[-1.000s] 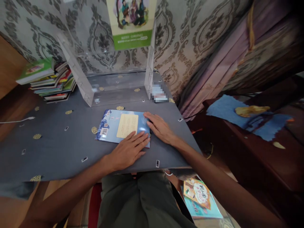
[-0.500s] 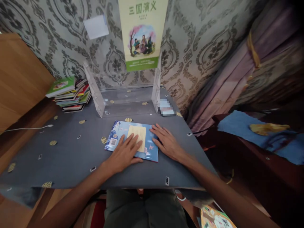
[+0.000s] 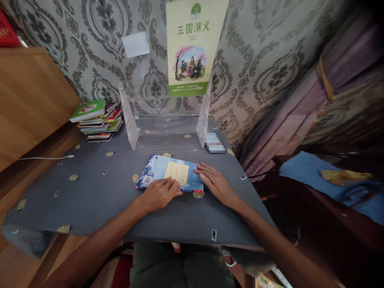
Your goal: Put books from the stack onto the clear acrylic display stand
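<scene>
A blue book (image 3: 160, 170) with a cream text panel and a barcode lies on the desk in front of me, its spine along the near side. My left hand (image 3: 160, 194) is closed at the near edge, bent fingers on the cover and thumb low by the spine. At the right edge, my right hand (image 3: 217, 184) rests with fingers stretched out, their tips touching the cover. What lies under the right palm is hidden.
Behind the book stands a clear acrylic stand (image 3: 168, 141). A stack of books (image 3: 99, 122) sits at the back left, near a white cable (image 3: 48, 157). A green-and-cream poster (image 3: 195, 52) hangs above. On the right are a pixelated item (image 3: 215, 143) and a blue cloth (image 3: 303, 170).
My left hand has drawn back from the cover's middle to its near edge, fingers now bent. The book's spine side now shows. The view has shifted slightly.
</scene>
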Available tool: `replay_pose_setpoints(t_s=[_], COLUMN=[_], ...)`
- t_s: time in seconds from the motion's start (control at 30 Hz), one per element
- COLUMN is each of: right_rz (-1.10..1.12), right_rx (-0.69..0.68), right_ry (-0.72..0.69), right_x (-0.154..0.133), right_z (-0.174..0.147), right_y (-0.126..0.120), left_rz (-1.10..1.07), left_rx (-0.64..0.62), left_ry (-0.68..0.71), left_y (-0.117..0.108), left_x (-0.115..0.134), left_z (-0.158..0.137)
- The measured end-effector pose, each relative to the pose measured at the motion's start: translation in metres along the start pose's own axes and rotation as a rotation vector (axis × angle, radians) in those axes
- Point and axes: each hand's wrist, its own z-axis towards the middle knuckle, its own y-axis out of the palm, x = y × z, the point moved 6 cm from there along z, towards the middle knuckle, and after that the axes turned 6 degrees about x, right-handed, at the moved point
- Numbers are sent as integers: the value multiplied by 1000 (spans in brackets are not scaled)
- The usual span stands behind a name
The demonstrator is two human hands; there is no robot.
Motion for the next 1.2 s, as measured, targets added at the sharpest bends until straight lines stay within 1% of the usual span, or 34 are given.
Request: replay_pose_setpoints(t_s=[0.13, 0.2, 0.4, 0.5, 0.6, 0.7, 0.77, 0.87, 0.97, 1.03, 1.13, 1.2], right_rz=[122, 174, 361, 468, 545, 625, 712, 875, 1017, 1067, 1067, 1044], right_rx=[-56, -61, 88, 76, 29, -22, -42, -61, -84, -84, -108, -119], right_ry=[-31, -37, 22, 76, 191, 290, 301, 297, 290, 267, 246, 267], right_x=[0, 2, 11, 9, 5, -1, -9, -24, -37, -45, -54, -56], right_z=[-3, -4, 0, 3, 5, 9, 13, 20, 27, 31, 33, 33], right_y=[-7, -7, -7, -10, -10, -2, 6, 18, 26, 28, 27, 25], left_rz=[-99, -149, -270, -352, -433, -512, -571, -640, -741, -865, -1073, -1183], left_rx=[-4, -11, -32, 10, 91, 159, 207, 316, 452, 570, 763, 846], left_ry=[-127, -181, -295, -348, -422, -548, -631, -744, -897, -1010, -1150, -1221], left_y=[-10, -14, -23, -33, -49, -65, -74, -82, -80, -74, -65, -57], left_x=[-11, -15, -20, -23, -28, -35, -39, -48, -62, -71, -81, -85], left_z=[2, 1, -1, -1, -1, -1, -1, -4, -10, -13, -13, -12])
